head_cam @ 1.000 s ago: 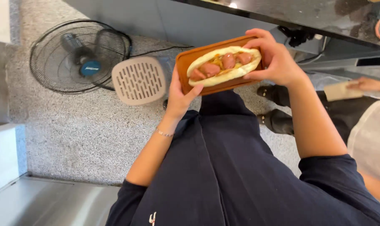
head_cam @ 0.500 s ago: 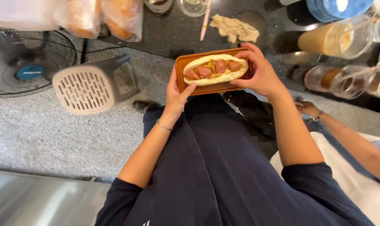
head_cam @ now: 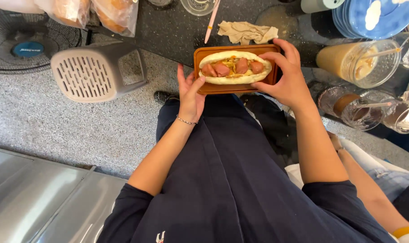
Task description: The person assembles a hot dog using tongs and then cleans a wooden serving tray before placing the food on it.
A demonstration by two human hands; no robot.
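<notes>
A brown rectangular tray (head_cam: 203, 85) carries a bun (head_cam: 234, 66) filled with sausage pieces and yellow topping. My left hand (head_cam: 190, 96) supports the tray's left end from below, thumb on its edge. My right hand (head_cam: 286, 76) grips the tray's right end, fingers curled over the rim beside the bun. The tray sits at the near edge of a dark counter (head_cam: 173, 31), above my dark apron.
On the counter lie a crumpled napkin (head_cam: 247, 31), a pink pen (head_cam: 211, 20), bagged buns (head_cam: 116, 15), blue plates (head_cam: 371, 18) and glass jars of drink (head_cam: 355, 60). A grey slatted bin (head_cam: 94, 72) and a fan (head_cam: 22, 42) stand on the floor. Another person's arm (head_cam: 371, 189) is at right.
The view has swung toward the counter. Both hands have carried the tray forward to the counter's near edge, still holding it at both ends.
</notes>
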